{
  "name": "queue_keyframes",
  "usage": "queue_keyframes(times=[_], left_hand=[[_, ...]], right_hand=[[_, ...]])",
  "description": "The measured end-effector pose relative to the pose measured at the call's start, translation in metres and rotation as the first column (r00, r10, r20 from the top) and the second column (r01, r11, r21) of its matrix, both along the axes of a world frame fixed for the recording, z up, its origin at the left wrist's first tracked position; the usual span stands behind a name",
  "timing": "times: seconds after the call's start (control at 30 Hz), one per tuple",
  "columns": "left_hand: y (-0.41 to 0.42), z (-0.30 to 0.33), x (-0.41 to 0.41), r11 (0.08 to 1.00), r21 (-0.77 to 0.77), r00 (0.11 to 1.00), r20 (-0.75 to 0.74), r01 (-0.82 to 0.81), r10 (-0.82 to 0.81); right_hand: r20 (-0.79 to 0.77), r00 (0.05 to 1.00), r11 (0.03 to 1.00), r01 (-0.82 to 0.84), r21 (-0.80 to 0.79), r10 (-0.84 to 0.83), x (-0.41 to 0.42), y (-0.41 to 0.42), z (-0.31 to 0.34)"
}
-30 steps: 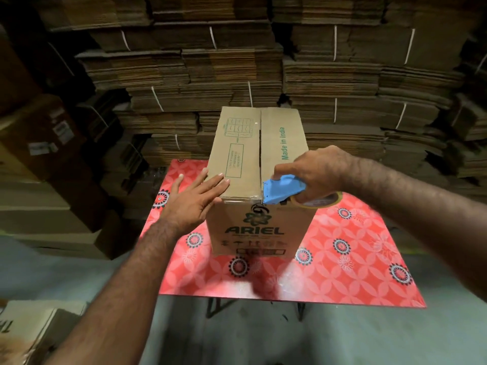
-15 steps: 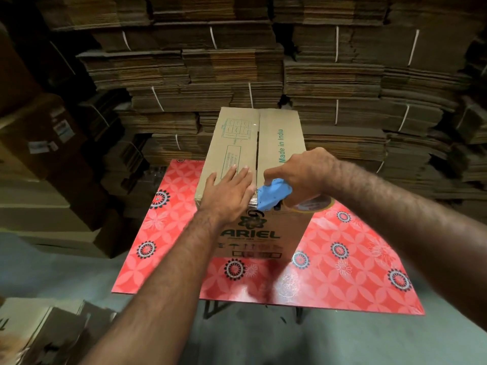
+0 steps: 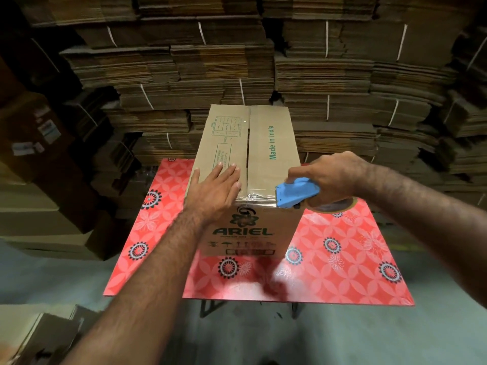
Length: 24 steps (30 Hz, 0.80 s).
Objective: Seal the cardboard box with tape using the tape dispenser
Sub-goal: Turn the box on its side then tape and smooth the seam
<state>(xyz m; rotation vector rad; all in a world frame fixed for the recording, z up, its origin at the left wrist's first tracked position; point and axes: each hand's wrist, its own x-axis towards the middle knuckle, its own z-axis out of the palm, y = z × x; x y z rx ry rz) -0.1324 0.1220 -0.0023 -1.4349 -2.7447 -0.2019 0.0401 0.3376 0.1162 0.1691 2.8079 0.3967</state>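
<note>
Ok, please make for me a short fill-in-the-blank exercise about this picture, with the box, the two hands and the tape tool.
1. The left hand lies flat on the ____ of the cardboard box.
2. The right hand grips a tape dispenser of ____ colour.
3. The box stands on a table with a ____ patterned cover.
4. The green brand name on the front of the box reads ____.

Missing words: top; blue; red; ARIEL

Box (image 3: 266, 143) on table (image 3: 342, 272)

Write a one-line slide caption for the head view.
Left hand flat on the cardboard box; right hand holds the blue tape dispenser at its near edge.
</note>
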Motion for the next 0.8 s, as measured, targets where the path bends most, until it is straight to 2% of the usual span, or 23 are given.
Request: queue_keyframes(times=[0.13, 0.27, 0.37, 0.57, 0.8], left_hand=[[-0.004, 0.001, 0.011, 0.983, 0.170, 0.998, -0.010, 0.063, -0.062], [0.011, 0.000, 0.050, 0.879, 0.391, 0.956, -0.005, 0.272, -0.294], [0.020, -0.011, 0.065, 0.818, 0.536, 0.960, 0.046, 0.211, -0.278], [0.018, -0.018, 0.061, 0.789, 0.584, 0.961, 0.051, 0.192, -0.272], [0.015, -0.019, 0.053, 0.846, 0.508, 0.961, 0.113, 0.163, -0.253]], right_hand=[[-0.023, 1.000, 1.000, -0.010, 0.007, 0.010, 0.001, 0.001, -0.003], [-0.033, 0.999, 1.000, -0.003, -0.011, 0.003, 0.000, -0.001, -0.003], [-0.026, 1.000, 1.000, 0.002, -0.010, -0.002, 0.001, -0.001, -0.002], [-0.004, 1.000, 1.000, 0.002, -0.008, -0.002, 0.002, 0.001, -0.001], [0.009, 0.999, 0.999, 0.035, 0.000, -0.035, 0.035, 0.032, 0.001]])
